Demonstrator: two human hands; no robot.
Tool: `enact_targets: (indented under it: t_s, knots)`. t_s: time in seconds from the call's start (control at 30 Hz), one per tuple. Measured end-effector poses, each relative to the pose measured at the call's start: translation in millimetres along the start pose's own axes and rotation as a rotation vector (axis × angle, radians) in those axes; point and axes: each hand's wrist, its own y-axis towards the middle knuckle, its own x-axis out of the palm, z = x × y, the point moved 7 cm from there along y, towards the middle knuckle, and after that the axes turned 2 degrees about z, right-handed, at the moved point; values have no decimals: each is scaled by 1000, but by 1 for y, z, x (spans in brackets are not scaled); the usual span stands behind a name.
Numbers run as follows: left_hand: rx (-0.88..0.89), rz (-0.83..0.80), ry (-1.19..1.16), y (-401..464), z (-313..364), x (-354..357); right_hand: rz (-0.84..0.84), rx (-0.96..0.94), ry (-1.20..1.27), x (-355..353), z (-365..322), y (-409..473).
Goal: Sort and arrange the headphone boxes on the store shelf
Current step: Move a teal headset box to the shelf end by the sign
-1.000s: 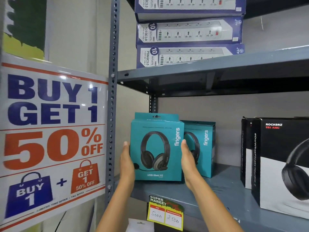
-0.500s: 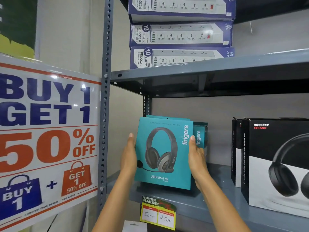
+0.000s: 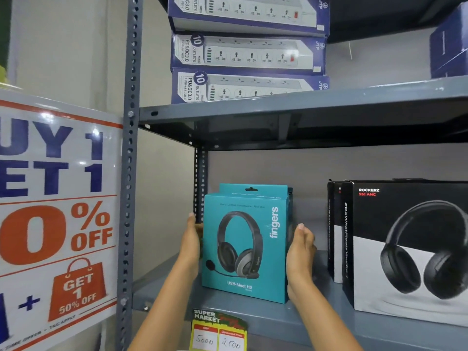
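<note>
A teal "fingers" headphone box (image 3: 247,243) stands upright on the grey middle shelf (image 3: 278,323), near its left end. My left hand (image 3: 191,245) presses flat against the box's left side and my right hand (image 3: 301,252) against its right side. A second teal box (image 3: 290,198) stands directly behind it, with only a sliver of its top right edge showing. To the right, black and white "Rockerz" headphone boxes (image 3: 410,249) stand in a row on the same shelf.
The perforated steel upright (image 3: 129,173) borders the shelf on the left, with a "Buy 1 Get 1" poster (image 3: 55,224) beside it. Blue power strip boxes (image 3: 248,54) are stacked on the shelf above. A yellow price tag (image 3: 219,333) hangs from the shelf's front edge.
The teal box was tilted and lifted half a second ago; it now stands upright on the shelf, in front of the second teal box, which it hides almost fully. Both hands stayed on its sides.
</note>
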Motion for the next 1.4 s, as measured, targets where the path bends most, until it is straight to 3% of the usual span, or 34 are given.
enact_targets:
  t_s: [0.07,0.23,0.6,0.87,1.0,1.4]
  knots:
    - [-98,-76,-31,16,-8,2,-10,67,-27,-2,9,8]
    - [-153,-277,26,41,-34,26,-278,336,154,23,33,4]
    - [-146,-311,84,45,-45,35,-372,324,132,25,33,46]
    - [-163,-325,46,26,-49,6,-439,331,152,32,38,16]
    - [-226,-348,34,14,-49,15,-416,315,165,21,40,5]
    - [-176,-315,29,-4,-47,8,-397,290,139,15,31,-11]
